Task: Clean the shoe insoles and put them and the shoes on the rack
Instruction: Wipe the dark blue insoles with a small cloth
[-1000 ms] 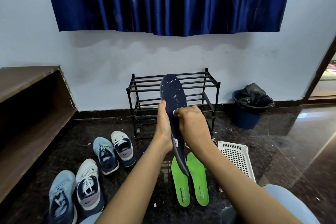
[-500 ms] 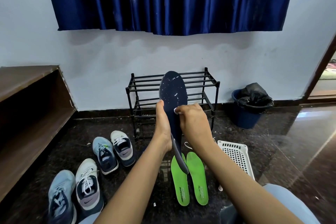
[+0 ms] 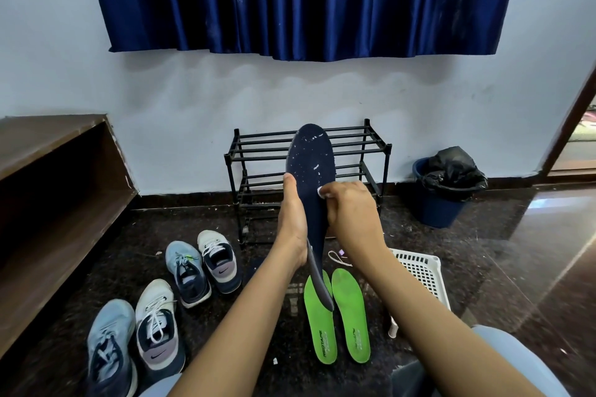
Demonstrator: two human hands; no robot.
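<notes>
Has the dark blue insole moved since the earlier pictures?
No. The dark blue insole stays upright in the left hand, its tip at the top tier of the black rack as before.

Even, fairly bright daylight enters from the right, throwing white glare on the polished floor point(image 3: 548, 219) and a soft shadow under the curtain point(image 3: 303, 0), with sharp focus throughout and wide-angle bending at the edges.
</notes>
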